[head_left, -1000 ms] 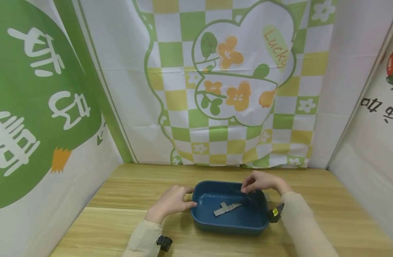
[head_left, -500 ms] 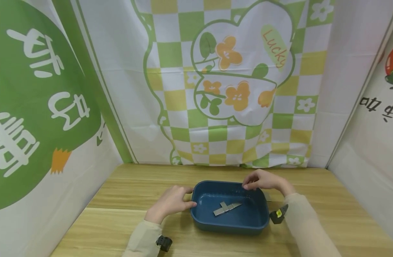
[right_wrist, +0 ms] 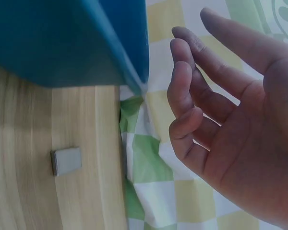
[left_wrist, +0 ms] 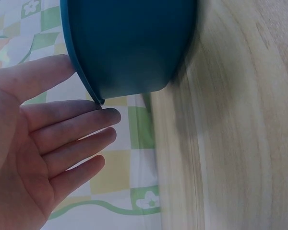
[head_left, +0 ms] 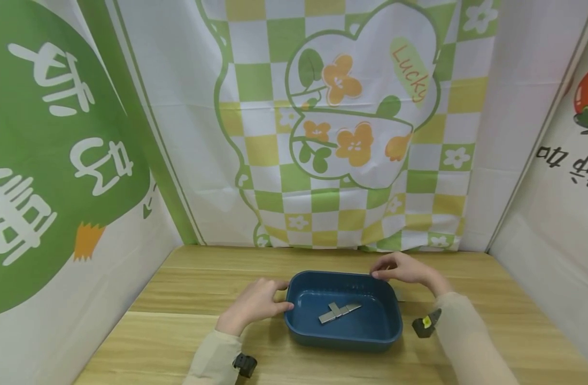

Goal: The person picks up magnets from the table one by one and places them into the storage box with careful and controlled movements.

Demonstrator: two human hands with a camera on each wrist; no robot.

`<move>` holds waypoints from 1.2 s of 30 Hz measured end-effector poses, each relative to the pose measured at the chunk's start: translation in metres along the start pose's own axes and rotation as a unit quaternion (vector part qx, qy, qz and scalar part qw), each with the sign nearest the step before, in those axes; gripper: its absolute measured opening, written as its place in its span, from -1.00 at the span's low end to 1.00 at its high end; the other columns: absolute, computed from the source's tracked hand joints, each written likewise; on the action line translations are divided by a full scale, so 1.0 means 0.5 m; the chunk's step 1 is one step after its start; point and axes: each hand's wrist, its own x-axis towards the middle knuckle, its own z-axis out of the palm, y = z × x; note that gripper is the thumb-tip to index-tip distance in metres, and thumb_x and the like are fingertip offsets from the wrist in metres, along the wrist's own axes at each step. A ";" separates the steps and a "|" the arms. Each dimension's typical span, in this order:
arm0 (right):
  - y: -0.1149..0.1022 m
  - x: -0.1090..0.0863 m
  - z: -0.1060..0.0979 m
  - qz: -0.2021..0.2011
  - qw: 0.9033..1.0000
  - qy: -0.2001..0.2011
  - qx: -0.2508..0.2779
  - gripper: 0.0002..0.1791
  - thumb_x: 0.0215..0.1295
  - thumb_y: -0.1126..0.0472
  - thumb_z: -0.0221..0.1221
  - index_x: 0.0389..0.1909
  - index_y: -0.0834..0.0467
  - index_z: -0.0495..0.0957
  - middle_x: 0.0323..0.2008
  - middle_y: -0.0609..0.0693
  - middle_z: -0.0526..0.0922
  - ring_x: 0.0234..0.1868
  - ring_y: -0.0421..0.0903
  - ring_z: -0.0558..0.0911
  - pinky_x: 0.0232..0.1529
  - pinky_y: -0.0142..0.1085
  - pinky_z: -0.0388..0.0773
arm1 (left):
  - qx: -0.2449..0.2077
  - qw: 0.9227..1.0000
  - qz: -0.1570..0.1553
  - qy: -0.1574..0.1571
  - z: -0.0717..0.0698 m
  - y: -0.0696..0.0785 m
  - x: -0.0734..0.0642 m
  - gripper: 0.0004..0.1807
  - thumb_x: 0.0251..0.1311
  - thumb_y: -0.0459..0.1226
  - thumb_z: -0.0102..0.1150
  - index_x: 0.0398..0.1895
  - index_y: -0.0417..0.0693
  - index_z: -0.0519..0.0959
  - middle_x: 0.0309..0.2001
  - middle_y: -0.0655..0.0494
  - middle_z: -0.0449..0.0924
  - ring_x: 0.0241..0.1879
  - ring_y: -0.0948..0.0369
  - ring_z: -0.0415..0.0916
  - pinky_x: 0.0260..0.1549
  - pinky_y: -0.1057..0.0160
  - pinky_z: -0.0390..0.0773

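Note:
A dark blue rectangular box [head_left: 344, 342] with rounded corners stands on the table. On its floor lie several small flat silvery pieces [head_left: 339, 312], together forming a rough cross with one pointed end; their kind is unclear. My left hand [head_left: 255, 305] rests at the box's left end, thumb and fingers extended and touching the rim, as the left wrist view [left_wrist: 43, 139] of that hand also shows. By the back right corner hovers my right hand [head_left: 402, 269], its fingers loosely bent with nothing between them in the right wrist view.
A small silvery rectangular block [right_wrist: 67, 160] lies on the wooden table [head_left: 178, 299] right of the box, partly visible in the head view. A checked cloth [head_left: 347, 214] hangs behind the table, with printed cloth panels on both sides.
My right hand has moved right and slightly back, from over the box's inside to its back right rim. The left hand, box and silvery pieces stay put.

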 end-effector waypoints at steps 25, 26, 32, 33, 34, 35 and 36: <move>0.039 -0.047 -0.019 0.046 0.998 0.046 -0.006 -0.63 0.34 0.03 0.12 0.00 0.21 0.59 -0.15 0.09 0.67 -0.23 -0.04 0.61 -0.21 -0.08 0.56 | 0.003 1.000 -0.007 0.002 -0.002 0.004 -0.002 -0.44 0.12 -0.02 0.29 0.12 -0.16 0.55 0.04 -0.06 0.62 0.02 0.00 0.59 -0.06 0.02 0.60; 0.042 -0.049 -0.019 0.049 0.998 0.048 -0.005 -0.63 0.34 0.03 0.12 0.00 0.21 0.59 -0.15 0.09 0.67 -0.23 -0.05 0.61 -0.21 -0.08 0.56 | 0.004 1.000 -0.006 0.002 -0.002 0.003 -0.002 -0.44 0.12 -0.02 0.29 0.12 -0.16 0.55 0.04 -0.06 0.62 0.02 0.00 0.59 -0.06 0.02 0.60; 0.056 -0.060 -0.020 0.057 0.997 0.053 -0.010 -0.61 0.34 0.03 0.13 0.01 0.23 0.58 -0.14 0.13 0.67 -0.24 -0.04 0.61 -0.23 -0.09 0.56 | 0.005 1.000 -0.003 0.005 0.000 0.001 -0.001 -0.43 0.11 -0.02 0.29 0.11 -0.17 0.55 0.04 -0.06 0.63 0.02 0.00 0.59 -0.05 0.02 0.59; 0.058 -0.061 -0.020 0.058 0.997 0.055 -0.011 -0.61 0.33 0.02 0.13 0.00 0.23 0.58 -0.14 0.14 0.67 -0.24 -0.05 0.61 -0.24 -0.08 0.56 | 0.005 1.000 -0.002 0.005 0.000 0.001 0.000 -0.43 0.11 -0.02 0.29 0.12 -0.17 0.55 0.04 -0.06 0.63 0.02 0.00 0.59 -0.05 0.02 0.59; 0.059 -0.063 -0.020 0.059 0.997 0.056 -0.011 -0.60 0.33 0.02 0.13 0.00 0.24 0.58 -0.14 0.14 0.67 -0.24 -0.04 0.61 -0.24 -0.07 0.57 | 0.004 1.000 -0.002 0.006 0.000 0.002 0.000 -0.43 0.11 -0.02 0.29 0.11 -0.17 0.55 0.04 -0.07 0.62 0.02 0.00 0.59 -0.05 0.02 0.59; 0.061 -0.065 -0.020 0.059 0.996 0.059 -0.012 -0.60 0.33 0.03 0.13 0.00 0.25 0.58 -0.14 0.14 0.67 -0.24 -0.03 0.61 -0.23 -0.06 0.57 | 0.003 1.000 -0.001 0.006 0.000 0.002 0.000 -0.43 0.11 -0.03 0.29 0.11 -0.17 0.55 0.04 -0.07 0.62 0.02 -0.01 0.59 -0.04 0.02 0.59; 0.063 -0.067 -0.020 0.058 0.997 0.059 -0.012 -0.59 0.33 0.03 0.13 0.00 0.26 0.58 -0.14 0.15 0.67 -0.23 0.00 0.62 -0.22 -0.06 0.58 | 0.003 1.000 0.000 0.006 0.000 0.002 0.000 -0.43 0.11 -0.03 0.29 0.11 -0.17 0.55 0.04 -0.08 0.62 0.02 -0.01 0.59 -0.04 0.01 0.59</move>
